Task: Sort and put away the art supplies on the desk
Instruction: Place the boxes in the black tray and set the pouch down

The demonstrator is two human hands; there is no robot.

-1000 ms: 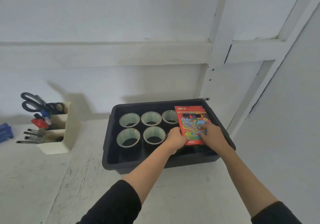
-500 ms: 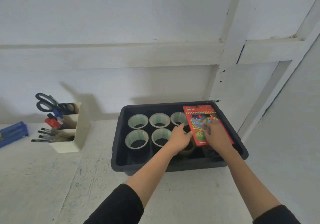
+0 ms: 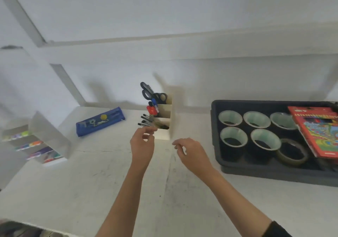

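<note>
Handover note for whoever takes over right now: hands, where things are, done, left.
Left hand: empty, fingers loosely curled, just in front of the organizer.
Right hand: empty, over the desk.
Done: six tape rolls and the pencil box are in the bin; scissors, markers and brushes are in the organizer.
Left: the blue case lies loose on the desk, probably next.
</note>
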